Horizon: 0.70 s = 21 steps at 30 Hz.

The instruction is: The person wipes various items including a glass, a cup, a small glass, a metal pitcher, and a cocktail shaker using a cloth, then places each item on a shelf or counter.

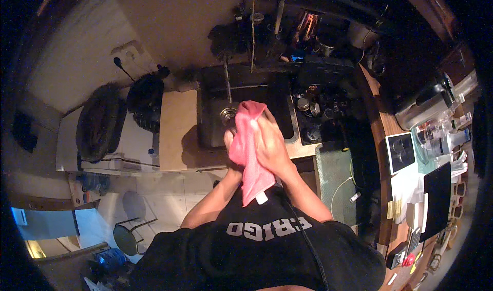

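A pink cloth [249, 144] with a small white tag is held between my two hands, over the front part of a dark sink [208, 131]. My right hand [269, 142] lies over the right side of the cloth, its fingers pressed against it. On the other side, my left hand [230, 142] is mostly hidden behind the cloth, with only some of its edge showing. The cloth's lower end hangs between my wrists, in front of my black shirt. Behind the hands, a metal drain strainer [228, 114] shows in the basin under a thin faucet [227, 79].
Jars with metal lids [303, 104] stand right of the sink. A pale counter [178, 129] and dark pans [101, 123] lie to the left. Farther right, a wooden counter [385, 125] holds a metal flask [421, 104], papers and containers. A round stool [126, 239] stands at lower left.
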### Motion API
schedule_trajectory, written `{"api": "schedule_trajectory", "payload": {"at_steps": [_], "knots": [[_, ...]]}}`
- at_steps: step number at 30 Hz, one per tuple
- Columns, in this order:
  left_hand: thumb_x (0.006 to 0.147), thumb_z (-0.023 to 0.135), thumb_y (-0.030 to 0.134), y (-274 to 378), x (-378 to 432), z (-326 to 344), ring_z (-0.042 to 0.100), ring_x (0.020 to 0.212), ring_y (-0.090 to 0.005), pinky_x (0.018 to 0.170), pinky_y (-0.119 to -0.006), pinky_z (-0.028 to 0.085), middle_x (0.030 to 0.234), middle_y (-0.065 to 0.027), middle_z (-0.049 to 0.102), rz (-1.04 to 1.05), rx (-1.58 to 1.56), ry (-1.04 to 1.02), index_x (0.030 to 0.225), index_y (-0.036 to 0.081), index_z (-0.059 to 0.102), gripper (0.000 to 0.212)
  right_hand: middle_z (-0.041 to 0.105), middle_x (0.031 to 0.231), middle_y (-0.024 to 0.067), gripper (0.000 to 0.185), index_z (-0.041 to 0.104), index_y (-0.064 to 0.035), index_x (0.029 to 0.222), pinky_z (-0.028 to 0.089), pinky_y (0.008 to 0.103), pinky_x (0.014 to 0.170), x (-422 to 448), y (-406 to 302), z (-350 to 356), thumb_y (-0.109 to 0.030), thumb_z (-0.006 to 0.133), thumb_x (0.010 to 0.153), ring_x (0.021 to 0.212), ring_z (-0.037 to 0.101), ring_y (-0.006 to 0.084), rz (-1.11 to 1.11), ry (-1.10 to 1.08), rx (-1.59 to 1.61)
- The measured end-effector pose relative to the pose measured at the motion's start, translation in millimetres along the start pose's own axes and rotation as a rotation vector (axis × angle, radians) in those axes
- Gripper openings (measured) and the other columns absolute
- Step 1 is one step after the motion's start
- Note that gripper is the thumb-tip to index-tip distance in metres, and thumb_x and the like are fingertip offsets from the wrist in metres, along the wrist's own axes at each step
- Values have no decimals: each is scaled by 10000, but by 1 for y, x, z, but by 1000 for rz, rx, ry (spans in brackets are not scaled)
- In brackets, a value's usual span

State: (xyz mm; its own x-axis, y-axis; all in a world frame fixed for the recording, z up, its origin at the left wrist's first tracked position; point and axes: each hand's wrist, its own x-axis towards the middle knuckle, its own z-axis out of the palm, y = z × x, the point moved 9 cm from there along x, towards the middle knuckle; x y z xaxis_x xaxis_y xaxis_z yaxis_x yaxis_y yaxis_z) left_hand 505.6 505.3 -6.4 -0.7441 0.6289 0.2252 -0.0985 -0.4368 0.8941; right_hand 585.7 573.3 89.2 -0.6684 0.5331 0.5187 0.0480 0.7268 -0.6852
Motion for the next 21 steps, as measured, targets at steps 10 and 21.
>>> {"api": "schedule_trajectory", "payload": {"at_steps": [10,21], "knots": [[904,670,159,0,19,0,615,770,-128,685,-283,524,934,-38,650,-78,-79,73,1122,50,593,256,390,1350,299,631,353,41,1371,302,484,1079,-38,-10,17,-346,552,914,1299,353,451,118,-1,88],[890,554,152,30,17,36,654,763,-460,666,-549,501,887,-305,654,45,1185,-427,1518,95,-111,916,615,1111,78,372,569,1,1169,430,293,949,-21,51,4,-143,672,842,1020,567,151,414,-33,797]]}}
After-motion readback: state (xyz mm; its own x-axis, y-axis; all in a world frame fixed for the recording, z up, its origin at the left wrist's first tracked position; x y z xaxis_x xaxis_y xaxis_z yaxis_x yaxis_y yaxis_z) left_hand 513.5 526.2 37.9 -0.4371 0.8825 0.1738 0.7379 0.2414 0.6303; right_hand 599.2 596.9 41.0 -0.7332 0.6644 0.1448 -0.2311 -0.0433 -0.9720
